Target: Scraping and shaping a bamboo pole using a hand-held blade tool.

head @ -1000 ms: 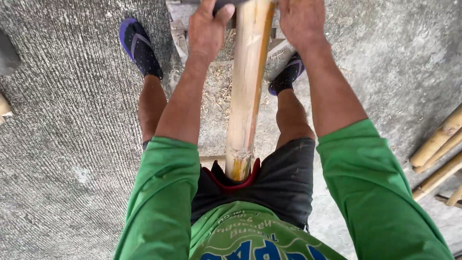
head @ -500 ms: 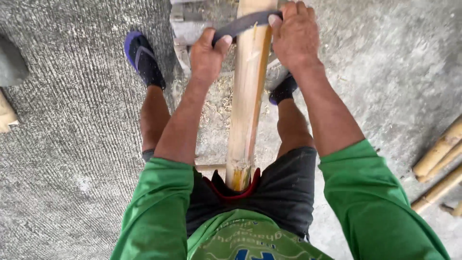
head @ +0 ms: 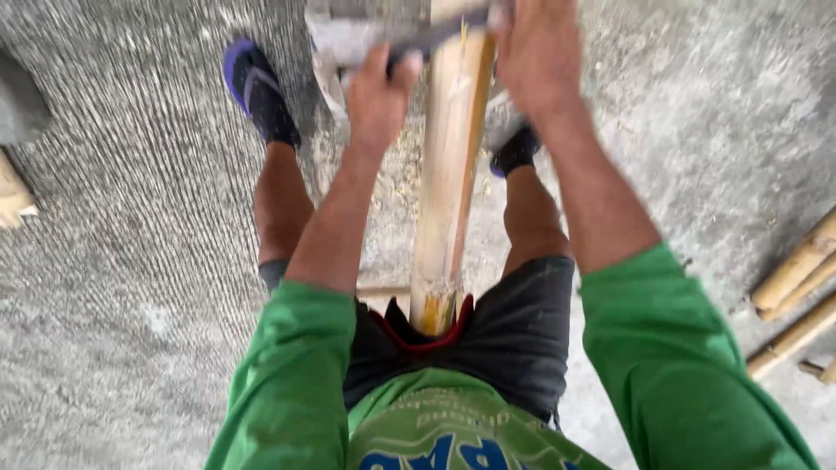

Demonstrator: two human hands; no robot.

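Note:
A thick pale bamboo pole runs from my waist out between my legs, its near end braced against my belly. A dark flat blade lies crosswise over the pole near the top of the view. My left hand grips the blade's left end. My right hand is closed over its right end, which the fingers hide. Both arms in green sleeves are stretched forward. The picture is blurred by motion.
A grey concrete block sits under the pole's far part. My feet in dark blue sandals stand on rough concrete floor. Several bamboo poles lie at the right edge. A wood piece shows at the left edge.
Both hands and the blade have come back along the pole toward me over the second, then sit slightly farther up the view now. The camera has shifted and blurred.

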